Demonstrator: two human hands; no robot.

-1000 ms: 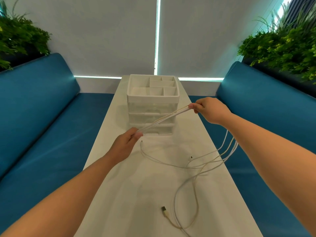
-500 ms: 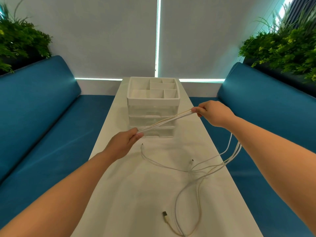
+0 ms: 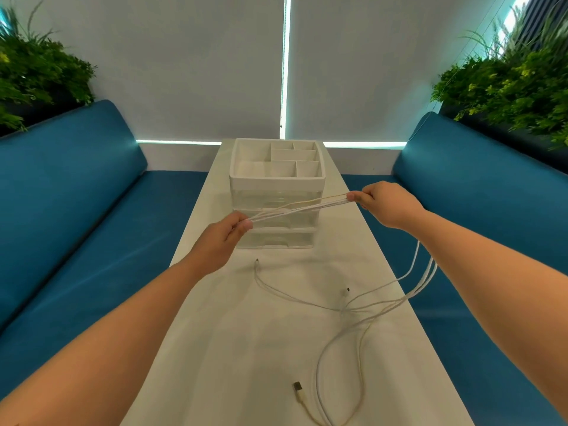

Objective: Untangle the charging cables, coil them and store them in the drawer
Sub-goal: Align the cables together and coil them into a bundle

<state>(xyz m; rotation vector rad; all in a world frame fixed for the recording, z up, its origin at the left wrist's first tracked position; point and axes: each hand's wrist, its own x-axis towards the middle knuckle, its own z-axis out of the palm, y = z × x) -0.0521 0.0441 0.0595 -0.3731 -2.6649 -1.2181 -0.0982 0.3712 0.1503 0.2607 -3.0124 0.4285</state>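
Note:
Several white charging cables (image 3: pixel 299 208) are stretched taut between my two hands, in front of the drawer unit. My left hand (image 3: pixel 219 242) pinches one end of the bundle and my right hand (image 3: pixel 384 202) pinches it further along. From my right hand the cables hang down off the table's right side and loop back onto the white table (image 3: pixel 246 348). Loose ends lie there: a small plug (image 3: pixel 257 261), another small plug (image 3: pixel 347 289) and a USB plug (image 3: pixel 297 388). The clear drawer unit (image 3: pixel 276 210) has a white divided tray on top; its drawers look shut.
Blue padded benches (image 3: pixel 76 226) run along both sides of the narrow table. Green plants (image 3: pixel 516 87) stand behind each backrest. A grey blind covers the wall at the far end, behind the drawer unit.
Both hands have kept their hold on the stretched cables. My right hand has drifted slightly rightward, pulling the hanging loops a little further over the table's right edge.

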